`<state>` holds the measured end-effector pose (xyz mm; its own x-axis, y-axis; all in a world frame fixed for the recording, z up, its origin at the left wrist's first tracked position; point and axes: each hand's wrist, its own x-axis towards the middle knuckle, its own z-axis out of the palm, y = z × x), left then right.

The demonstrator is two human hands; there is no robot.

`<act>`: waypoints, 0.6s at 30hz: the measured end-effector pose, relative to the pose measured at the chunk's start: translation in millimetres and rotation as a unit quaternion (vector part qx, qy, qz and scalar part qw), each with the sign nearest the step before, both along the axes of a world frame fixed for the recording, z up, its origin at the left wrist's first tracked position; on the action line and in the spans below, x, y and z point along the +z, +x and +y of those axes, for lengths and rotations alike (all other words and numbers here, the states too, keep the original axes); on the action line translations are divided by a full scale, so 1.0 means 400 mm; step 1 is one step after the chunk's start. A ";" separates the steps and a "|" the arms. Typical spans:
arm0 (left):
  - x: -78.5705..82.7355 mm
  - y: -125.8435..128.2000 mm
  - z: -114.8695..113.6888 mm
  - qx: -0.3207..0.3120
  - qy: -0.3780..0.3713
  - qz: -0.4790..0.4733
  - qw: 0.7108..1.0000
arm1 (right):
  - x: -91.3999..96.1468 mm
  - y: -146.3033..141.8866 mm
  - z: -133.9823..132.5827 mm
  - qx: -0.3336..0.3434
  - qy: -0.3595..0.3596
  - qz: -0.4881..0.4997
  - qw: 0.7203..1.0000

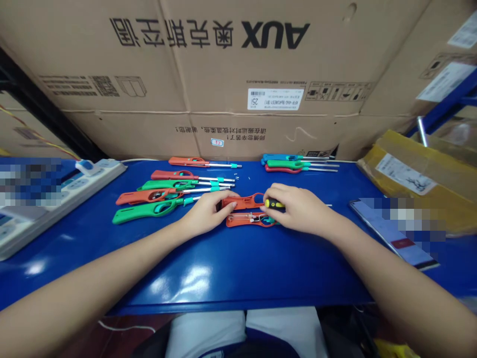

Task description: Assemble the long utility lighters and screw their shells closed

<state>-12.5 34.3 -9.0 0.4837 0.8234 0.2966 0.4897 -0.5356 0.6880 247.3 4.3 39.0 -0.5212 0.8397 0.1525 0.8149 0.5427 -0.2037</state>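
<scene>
At the middle of the blue table, an orange lighter lies opened into two casing halves. My left hand (203, 213) pinches the left end of the upper casing half (245, 202) between thumb and fingers. In my closed right hand (303, 209) is a screwdriver (275, 203) with a yellow and black handle; its tip is hidden. The hand is over the right end of both halves. Just below, the lower casing half (235, 220) lies on the table, with small inner parts, a wire and a teal piece showing. A thin metal end shows beyond my right hand.
Several long lighters, including a green one (143, 211), lie on the left. More lie at the back right, a green one (285, 163) among them. A power strip (63, 206) stands left. A phone (387, 231) and yellow-taped package (404, 171) sit right. Cardboard boxes (219, 74) wall the back.
</scene>
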 end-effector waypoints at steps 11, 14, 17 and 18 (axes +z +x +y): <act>0.037 -0.007 -0.034 0.055 -0.054 -0.266 0.961 | -0.022 0.015 0.035 0.082 -0.066 -0.005 0.994; 0.041 -0.009 -0.048 -0.015 -0.009 -0.252 0.968 | -0.035 0.017 0.043 0.074 -0.073 0.049 0.993; 0.046 -0.011 -0.061 -0.093 0.028 -0.164 0.982 | -0.037 0.016 0.046 0.089 -0.080 0.094 0.988; 0.047 -0.010 -0.064 -0.119 0.033 -0.131 0.984 | -0.036 0.016 0.047 0.084 -0.071 0.104 0.989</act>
<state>-16.5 8.6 10.0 0.5610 0.6701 0.4860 0.1555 -0.6620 0.7332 253.7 23.0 24.7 -0.6252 0.7643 0.1579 0.6482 0.6212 -0.4404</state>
